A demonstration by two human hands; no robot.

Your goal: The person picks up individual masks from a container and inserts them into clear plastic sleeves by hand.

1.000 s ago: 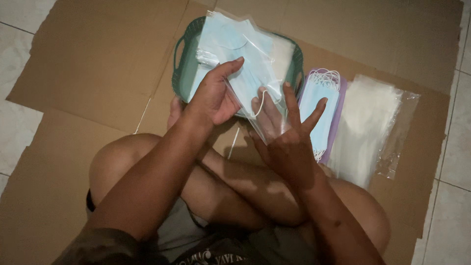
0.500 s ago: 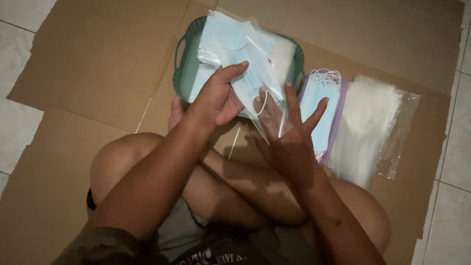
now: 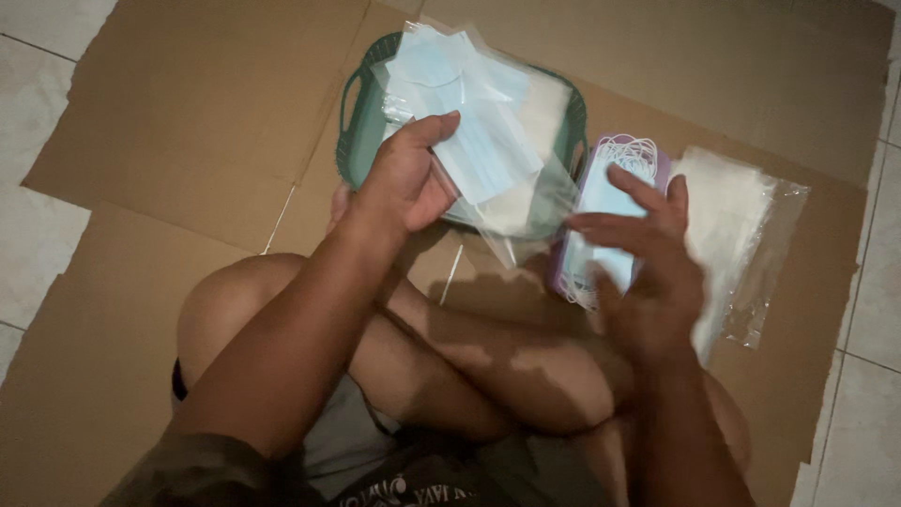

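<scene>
My left hand [image 3: 405, 178] grips a clear plastic bag with a light blue face mask [image 3: 483, 155] inside, held over the green basket [image 3: 357, 122]. The basket holds several more bagged masks. My right hand [image 3: 648, 272] is blurred, fingers spread and holding nothing, hovering over the purple tray [image 3: 662, 164] that carries a stack of loose blue masks with white ear loops [image 3: 627, 150].
A pile of clear plastic bags [image 3: 741, 216] lies right of the purple tray. Everything rests on flattened brown cardboard [image 3: 206, 103] over white floor tiles [image 3: 38, 253]. My crossed bare legs [image 3: 469, 357] fill the near middle.
My right hand has left the bagged mask and swung right, over the purple tray. My left hand keeps the bagged mask and has lifted it slightly toward the basket.
</scene>
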